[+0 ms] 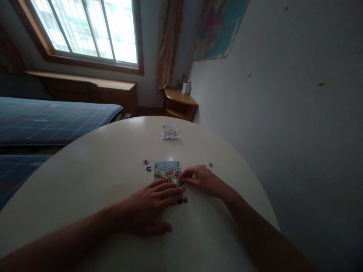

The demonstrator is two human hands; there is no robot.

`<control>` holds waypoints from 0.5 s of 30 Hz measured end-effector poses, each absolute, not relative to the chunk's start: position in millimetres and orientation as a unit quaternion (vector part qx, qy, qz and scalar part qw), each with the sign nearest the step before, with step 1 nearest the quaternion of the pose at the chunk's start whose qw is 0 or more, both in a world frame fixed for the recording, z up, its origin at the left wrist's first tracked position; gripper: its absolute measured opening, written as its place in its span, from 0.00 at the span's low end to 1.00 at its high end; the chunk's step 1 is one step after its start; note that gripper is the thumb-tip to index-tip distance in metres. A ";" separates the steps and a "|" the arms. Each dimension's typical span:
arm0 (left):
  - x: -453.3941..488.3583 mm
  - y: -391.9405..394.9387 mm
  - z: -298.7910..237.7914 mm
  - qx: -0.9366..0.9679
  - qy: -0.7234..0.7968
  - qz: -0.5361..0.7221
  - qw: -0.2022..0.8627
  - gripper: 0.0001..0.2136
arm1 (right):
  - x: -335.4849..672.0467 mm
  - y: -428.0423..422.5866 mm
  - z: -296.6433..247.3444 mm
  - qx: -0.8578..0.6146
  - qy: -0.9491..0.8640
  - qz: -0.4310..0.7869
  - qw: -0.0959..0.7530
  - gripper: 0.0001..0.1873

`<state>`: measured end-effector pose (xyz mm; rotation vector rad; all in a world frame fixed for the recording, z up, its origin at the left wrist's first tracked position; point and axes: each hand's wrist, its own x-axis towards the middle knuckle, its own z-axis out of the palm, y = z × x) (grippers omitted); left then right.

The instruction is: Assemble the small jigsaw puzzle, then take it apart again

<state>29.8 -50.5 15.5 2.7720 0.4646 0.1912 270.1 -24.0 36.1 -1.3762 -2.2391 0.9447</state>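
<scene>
A small colourful jigsaw puzzle [166,170] lies partly assembled near the middle of a round white table [113,158]. My left hand [147,206] rests flat over the puzzle's lower part, fingers stretched out towards the right. My right hand [200,179] is at the puzzle's right edge, its fingertips pinched together on what looks like a puzzle piece [180,184] set against the picture. Loose pieces [146,165] lie left of the puzzle, and others [210,164] lie just beyond my right hand.
A small printed card or packet [169,132] lies farther back on the table. A bed with a blue checked cover [51,121] stands to the left, a wooden corner shelf [179,102] behind, and a grey wall [283,113] close on the right.
</scene>
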 end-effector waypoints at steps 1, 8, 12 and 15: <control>29.7 -50.4 15.5 0.972 0.162 0.064 0.160 0.37 | 269.9 -24.0 36.5 -0.486 -0.789 0.333 0.172 0.07; 29.4 -50.4 16.0 0.971 0.157 0.078 0.165 0.37 | 269.6 -24.3 36.7 -0.485 -0.793 0.323 0.179 0.07; 29.4 -51.4 16.6 0.970 0.164 0.077 0.164 0.37 | 271.1 -24.1 33.3 -0.482 -0.795 0.329 0.167 0.07; 29.0 -51.7 16.9 0.969 0.161 0.088 0.168 0.36 | 271.2 -23.6 30.9 -0.487 -0.797 0.315 0.166 0.07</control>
